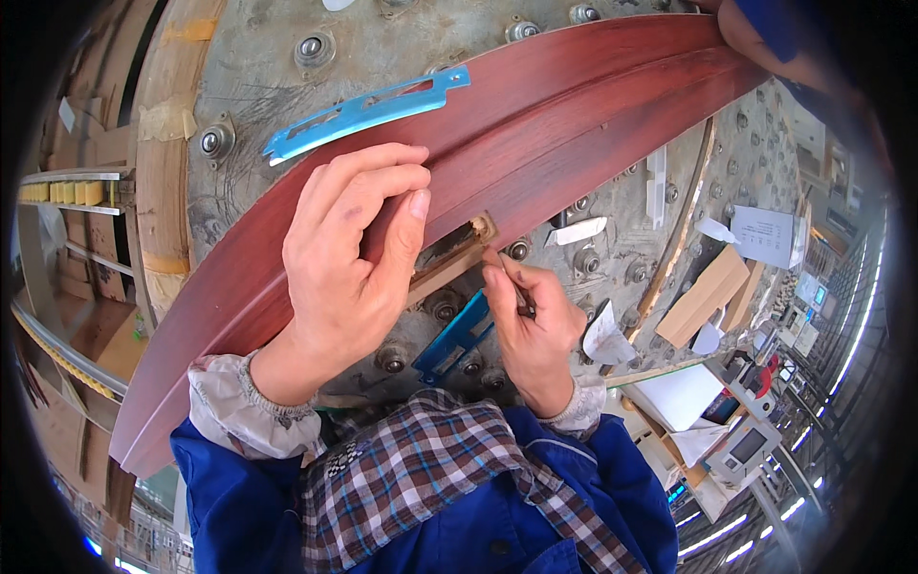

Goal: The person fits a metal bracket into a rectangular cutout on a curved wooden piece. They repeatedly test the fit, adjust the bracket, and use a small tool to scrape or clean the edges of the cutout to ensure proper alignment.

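A long red-brown wooden board (574, 96) with moulded lines lies diagonally in front of me. My left hand (354, 249) is over its near half, fingers loosely bent and thumb apart, with no object visible in it. A recess (473, 232) with raw wood edges is cut in the board's near edge. My right hand (531, 325) is closed beside it, fingertips at the recess's right end. A thin dark piece shows between those fingers, too hidden to name. A blue slotted metal plate (373, 107) lies across the board's far edge; another blue plate (454, 340) lies near my right hand.
The metal table (258, 96) carries several ball rollers (314, 48). Another person's arm (751, 33) is at the board's far right end. On the right lie a cardboard piece (703, 297), a paper sheet (762, 234) and a white strip (656, 187). A rack (72, 191) stands left.
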### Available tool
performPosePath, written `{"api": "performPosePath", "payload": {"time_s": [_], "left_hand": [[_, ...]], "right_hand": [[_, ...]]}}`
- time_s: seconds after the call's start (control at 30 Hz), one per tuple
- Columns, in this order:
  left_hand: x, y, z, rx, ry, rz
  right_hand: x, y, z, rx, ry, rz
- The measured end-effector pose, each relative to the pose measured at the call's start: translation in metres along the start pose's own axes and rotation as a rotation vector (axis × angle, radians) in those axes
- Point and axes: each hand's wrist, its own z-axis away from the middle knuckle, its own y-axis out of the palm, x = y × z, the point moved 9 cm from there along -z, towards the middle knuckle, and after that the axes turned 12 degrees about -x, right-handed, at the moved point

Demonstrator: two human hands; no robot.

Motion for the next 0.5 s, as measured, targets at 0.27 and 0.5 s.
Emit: {"api": "performPosePath", "payload": {"time_s": [0.27,0.5], "left_hand": [[0.0,0.001,0.001,0.002,0.003,-0.004],[0.0,0.001,0.002,0.008,-0.006,-0.016]], "right_hand": [[0.005,-0.002,0.0,-0.036,-0.053,-0.028],[0.004,-0.002,0.0,-0.018,-0.06,0.024]]}}
